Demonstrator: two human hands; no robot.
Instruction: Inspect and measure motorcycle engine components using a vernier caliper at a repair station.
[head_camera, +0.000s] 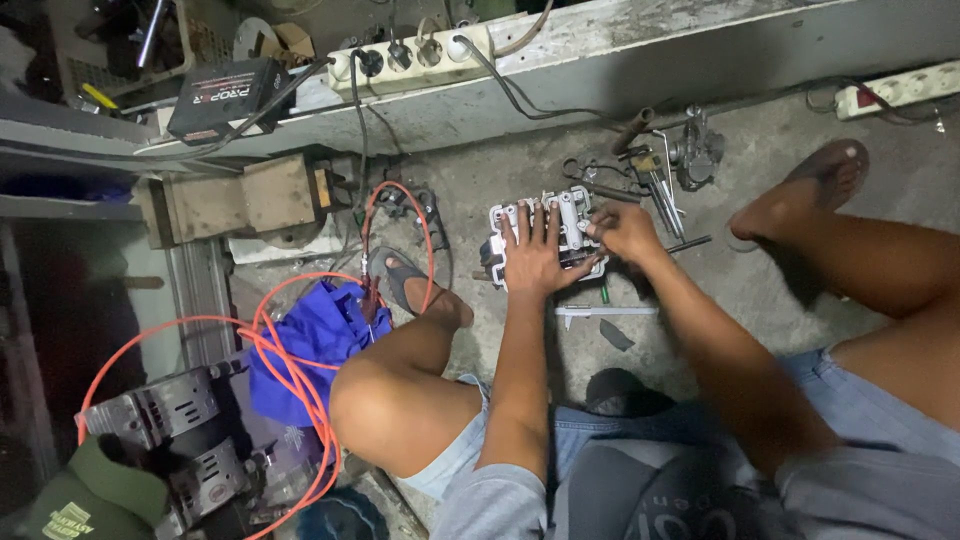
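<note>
A grey metal engine part (570, 212) with pale ribs lies on the concrete floor between my feet. My left hand (531, 255) lies flat on top of it with the fingers spread, pressing it down. My right hand (622, 232) is closed at the part's right edge; its fingers seem to pinch something small and dark, which I cannot make out. A grey caliper (605, 312) lies on the floor just below the part.
Several hand tools (655, 180) and a small metal assembly (697, 152) lie beyond my right hand. An orange hose (290, 375) loops over a blue cloth (318, 340) and dark engine parts (170, 420) at left. Power strips (410, 58) and a black battery (225, 98) sit on the ledge.
</note>
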